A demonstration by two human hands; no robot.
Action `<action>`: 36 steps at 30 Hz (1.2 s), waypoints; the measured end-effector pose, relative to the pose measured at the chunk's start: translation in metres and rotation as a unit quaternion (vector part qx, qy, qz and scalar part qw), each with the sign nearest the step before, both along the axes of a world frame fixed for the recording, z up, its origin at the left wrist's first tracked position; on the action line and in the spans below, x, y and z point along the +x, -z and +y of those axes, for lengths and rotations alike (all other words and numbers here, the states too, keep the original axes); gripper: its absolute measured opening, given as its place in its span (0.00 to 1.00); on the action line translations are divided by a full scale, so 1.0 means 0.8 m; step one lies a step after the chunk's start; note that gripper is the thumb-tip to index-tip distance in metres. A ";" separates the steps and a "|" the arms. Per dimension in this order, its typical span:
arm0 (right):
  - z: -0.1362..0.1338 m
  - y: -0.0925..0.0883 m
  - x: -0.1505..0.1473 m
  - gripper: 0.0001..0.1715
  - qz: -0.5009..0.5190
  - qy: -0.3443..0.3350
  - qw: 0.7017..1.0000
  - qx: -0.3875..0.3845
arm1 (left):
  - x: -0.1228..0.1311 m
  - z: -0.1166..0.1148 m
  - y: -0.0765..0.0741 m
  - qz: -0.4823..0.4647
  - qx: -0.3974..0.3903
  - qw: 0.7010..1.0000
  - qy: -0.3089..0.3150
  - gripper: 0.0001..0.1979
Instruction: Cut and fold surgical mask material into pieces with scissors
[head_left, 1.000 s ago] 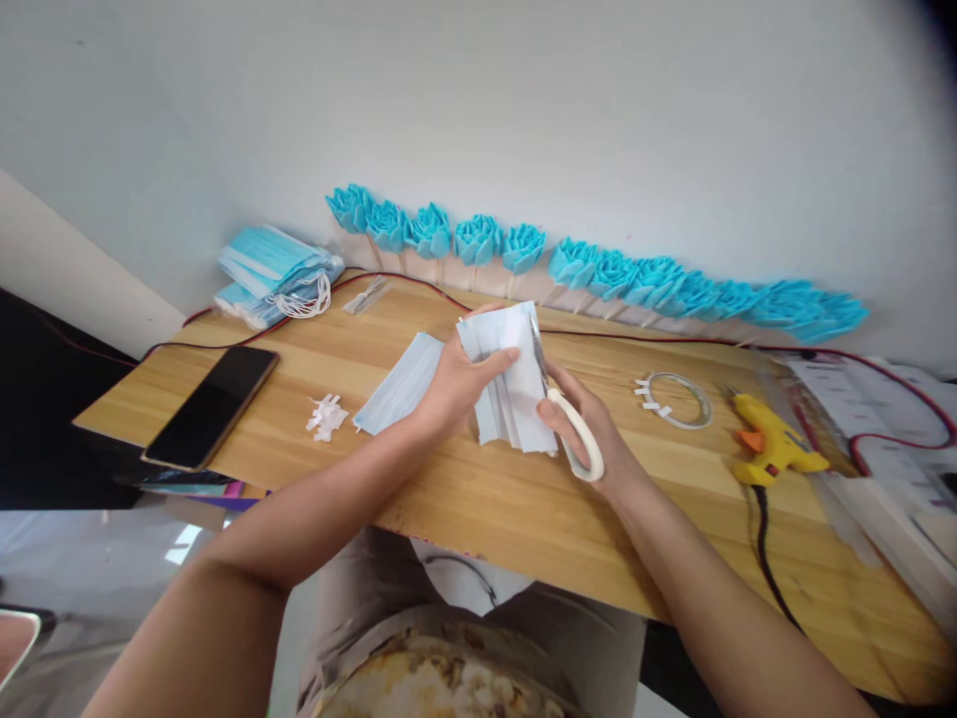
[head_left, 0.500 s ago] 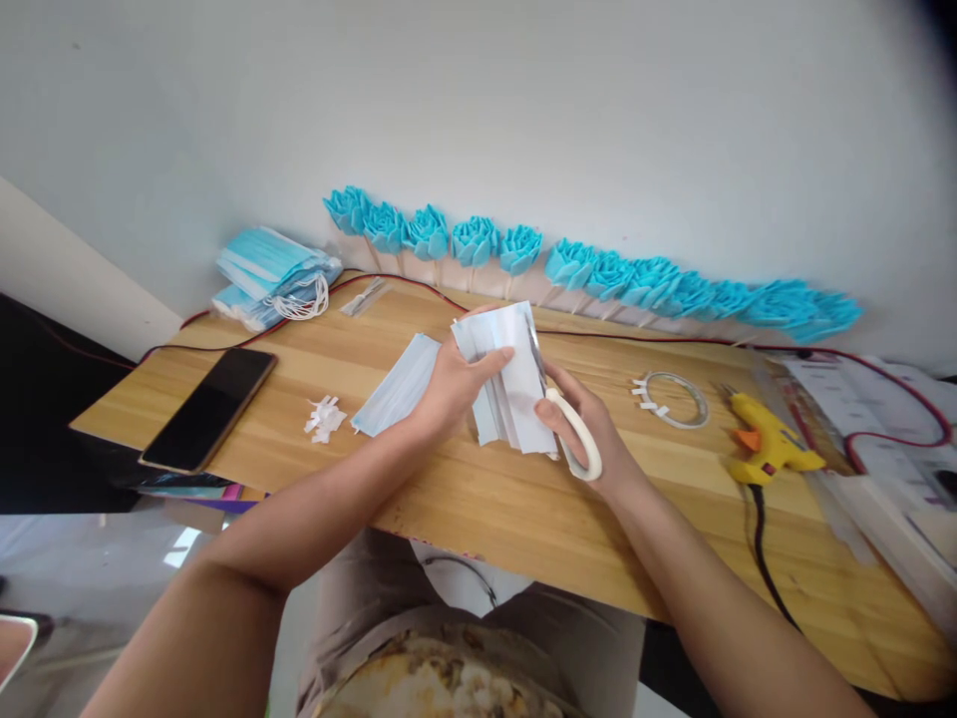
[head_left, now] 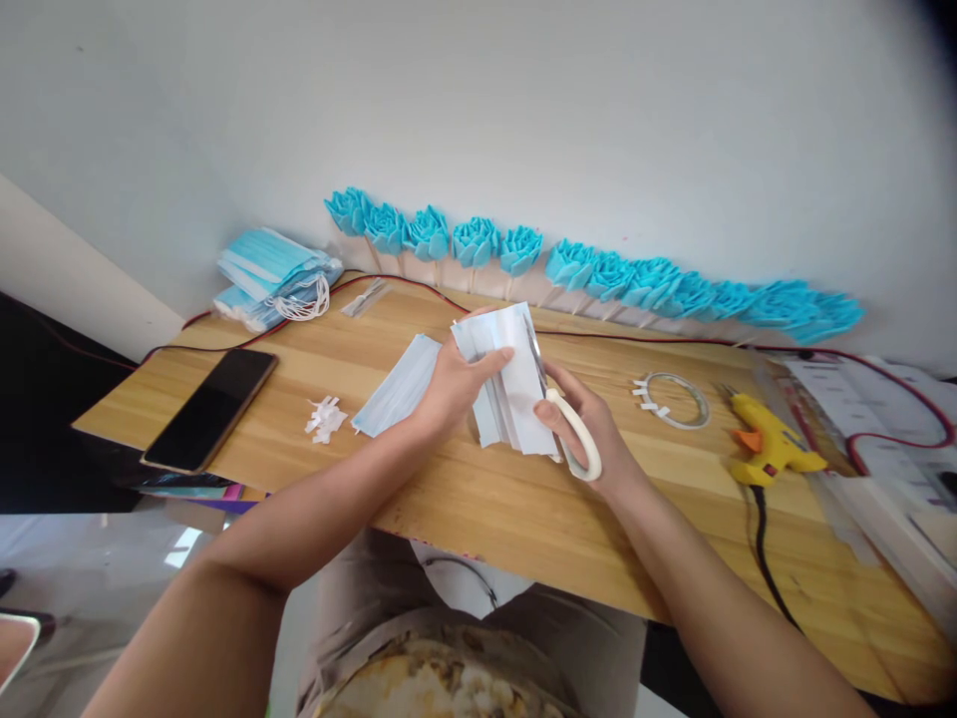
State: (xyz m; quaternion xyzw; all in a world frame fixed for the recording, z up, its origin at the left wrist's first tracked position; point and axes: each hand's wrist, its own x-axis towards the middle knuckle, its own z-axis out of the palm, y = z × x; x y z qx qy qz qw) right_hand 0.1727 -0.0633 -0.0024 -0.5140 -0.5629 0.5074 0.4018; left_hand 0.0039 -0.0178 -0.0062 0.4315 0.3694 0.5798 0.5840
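My left hand (head_left: pixel 453 387) grips a pale, pleated face mask (head_left: pixel 515 384) and holds it up over the wooden table (head_left: pixel 478 499). My right hand (head_left: pixel 590 424) is closed round the cream handles of a pair of scissors (head_left: pixel 572 429). Their blades run up along the right edge of the held mask. A second flat mask piece (head_left: pixel 393 389) lies on the table just left of my left hand. A small heap of white scraps (head_left: pixel 325 417) rests further left.
A black phone (head_left: pixel 210 407) lies at the left end. Stacked blue masks (head_left: pixel 273 274) sit at the back left. A row of blue flowers (head_left: pixel 598 267) on sticks lines the wall. A tape ring (head_left: pixel 677 397) and a yellow glue gun (head_left: pixel 770 444) lie to the right.
Almost nothing differs. The mask and scissors have stayed in the same place between my hands, with only a slight shift of the view.
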 end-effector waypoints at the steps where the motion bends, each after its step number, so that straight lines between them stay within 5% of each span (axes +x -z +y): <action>1: 0.000 0.000 -0.001 0.57 0.003 0.002 1.000 0.000 | 0.000 0.000 0.000 0.001 0.001 1.000 0.000 0.33; 28: -0.001 0.004 -0.006 0.60 0.051 0.015 0.998 -0.033 | 0.000 -0.002 -0.005 -0.005 0.006 1.000 -0.008 0.35; 36: -0.002 0.006 -0.008 0.55 0.048 -0.006 0.998 -0.051 | -0.006 0.001 -0.004 0.021 0.017 0.999 -0.025 0.36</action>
